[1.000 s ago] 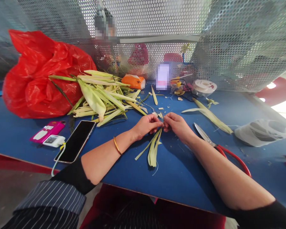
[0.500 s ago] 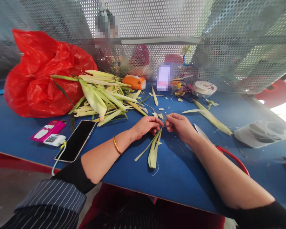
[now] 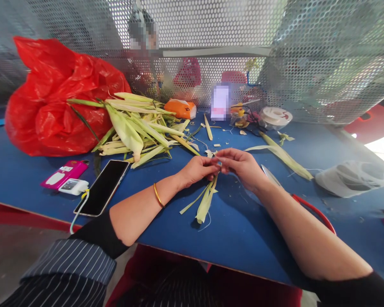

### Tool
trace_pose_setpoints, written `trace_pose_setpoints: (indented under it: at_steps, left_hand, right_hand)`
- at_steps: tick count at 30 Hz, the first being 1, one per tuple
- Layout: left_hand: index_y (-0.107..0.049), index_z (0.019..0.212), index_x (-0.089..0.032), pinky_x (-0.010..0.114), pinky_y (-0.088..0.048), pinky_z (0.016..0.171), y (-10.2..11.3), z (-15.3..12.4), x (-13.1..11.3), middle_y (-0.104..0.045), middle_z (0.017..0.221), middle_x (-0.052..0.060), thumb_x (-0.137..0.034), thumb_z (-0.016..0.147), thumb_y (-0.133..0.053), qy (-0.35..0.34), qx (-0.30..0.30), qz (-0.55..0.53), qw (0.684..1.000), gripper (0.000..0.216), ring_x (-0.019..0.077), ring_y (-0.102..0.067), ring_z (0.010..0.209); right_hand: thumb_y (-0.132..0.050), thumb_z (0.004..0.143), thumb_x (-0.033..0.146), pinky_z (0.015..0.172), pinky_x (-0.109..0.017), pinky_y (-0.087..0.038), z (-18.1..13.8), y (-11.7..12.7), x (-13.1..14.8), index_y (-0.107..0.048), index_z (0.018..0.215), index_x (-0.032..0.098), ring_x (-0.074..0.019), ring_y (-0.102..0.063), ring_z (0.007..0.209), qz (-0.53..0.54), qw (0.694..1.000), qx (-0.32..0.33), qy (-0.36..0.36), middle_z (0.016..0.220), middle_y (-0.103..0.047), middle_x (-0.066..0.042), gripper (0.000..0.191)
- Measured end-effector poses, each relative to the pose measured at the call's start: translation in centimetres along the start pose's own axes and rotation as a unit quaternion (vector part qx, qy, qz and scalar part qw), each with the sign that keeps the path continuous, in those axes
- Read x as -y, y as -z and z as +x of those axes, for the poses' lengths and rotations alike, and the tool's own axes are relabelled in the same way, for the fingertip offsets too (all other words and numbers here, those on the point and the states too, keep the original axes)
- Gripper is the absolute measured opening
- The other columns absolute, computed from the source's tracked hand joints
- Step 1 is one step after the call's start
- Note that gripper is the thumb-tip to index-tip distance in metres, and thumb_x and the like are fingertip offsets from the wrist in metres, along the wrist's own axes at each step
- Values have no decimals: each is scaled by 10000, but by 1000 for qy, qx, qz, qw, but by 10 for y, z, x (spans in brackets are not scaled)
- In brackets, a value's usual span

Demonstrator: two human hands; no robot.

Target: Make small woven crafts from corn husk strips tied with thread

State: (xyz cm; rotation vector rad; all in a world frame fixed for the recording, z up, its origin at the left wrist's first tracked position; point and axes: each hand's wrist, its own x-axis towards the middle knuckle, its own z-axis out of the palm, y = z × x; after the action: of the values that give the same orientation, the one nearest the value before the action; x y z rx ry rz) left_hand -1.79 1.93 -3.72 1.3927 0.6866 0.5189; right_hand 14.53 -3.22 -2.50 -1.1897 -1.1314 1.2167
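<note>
My left hand (image 3: 201,171), with a gold bangle on its wrist, is closed on the upper end of a small bundle of pale green corn husk strips (image 3: 206,204). The strips hang down toward me over the blue table, and a thin thread (image 3: 208,222) curls from their lower end. My right hand (image 3: 238,165) meets the left at the bundle's top, fingers pinched together. What those fingertips hold is too small to make out. Just beyond my fingers lie small husk scraps (image 3: 208,152). Beside my right forearm are red-handled scissors (image 3: 313,209), partly hidden by the arm.
A heap of corn husks (image 3: 137,123) leans on a red plastic bag (image 3: 57,102). A phone (image 3: 104,187) and a magenta packet (image 3: 67,172) lie at left. Behind are an orange tissue pack (image 3: 180,109), a lit screen (image 3: 220,101) and a white spool (image 3: 276,117), before a perforated metal panel (image 3: 205,25).
My right hand has moved slightly left, so its fingers now touch those of my left hand; a small gap was there before. The husk bundle's lower end has shifted slightly left.
</note>
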Motion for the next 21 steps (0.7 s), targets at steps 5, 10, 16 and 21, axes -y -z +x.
trace_pose_setpoints:
  at_steps: [5,10,16,21]
  left_hand:
    - [-636,790,-113,219,-428,543,-1,1,0,-598,645,-7,-280,785,-660,-3,-8,-9,1000,169,61,-521,526]
    - [-614,827,-124,208,-412,528,2,2,2,-597,657,-16,-291,769,-680,-12,-1,-23,1000,190,55,-520,521]
    - [-612,857,-125,198,-410,522,2,3,1,-633,694,-3,-268,784,-667,-13,-31,-16,999,170,47,-522,514]
    - [-616,836,-131,199,-412,509,1,3,1,-666,710,13,-281,768,-686,-5,-59,-9,998,179,55,-533,512]
  right_hand:
    - [-693,687,306,747,-321,-494,8,17,-4,-715,991,205,-167,-649,771,-99,993,-41,43,960,-730,-42,322]
    - [-673,711,322,781,-340,-459,10,22,-10,-761,858,194,-210,-634,836,-231,969,68,56,875,-718,-42,214]
    - [-640,743,313,644,-298,-397,10,22,-9,-710,699,191,-160,-545,672,-343,934,19,101,722,-614,-14,147]
    - [-589,785,328,621,-289,-371,9,22,-6,-645,698,185,-146,-490,640,-347,932,20,101,689,-568,-3,177]
